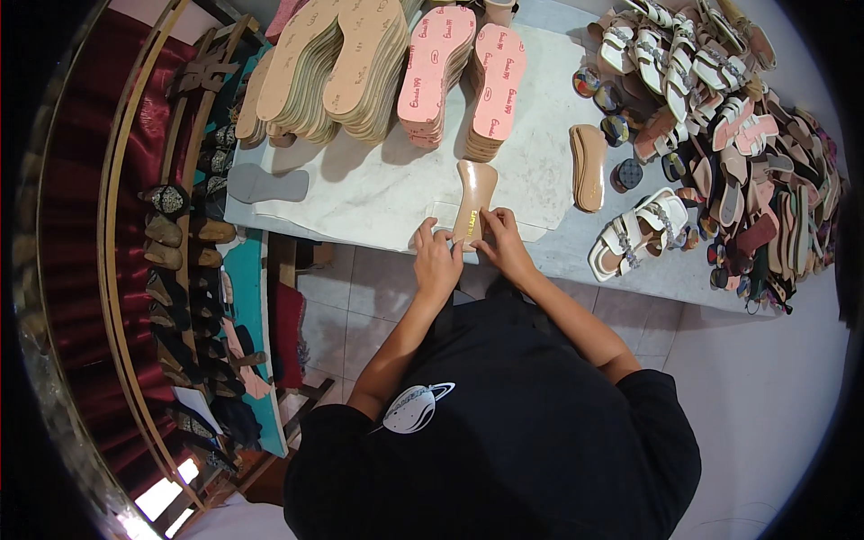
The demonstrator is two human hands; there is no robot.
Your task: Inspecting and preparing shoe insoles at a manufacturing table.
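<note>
The shiny tan insole lies by the near edge of the surface. Its long way runs from that edge toward the far edge, with a wide end pointing away. Both arms reach forward, fingers bent. Its near end is between the left hand and right hand. Fingertips touch its sides; I can't tell if they pinch it.
</note>
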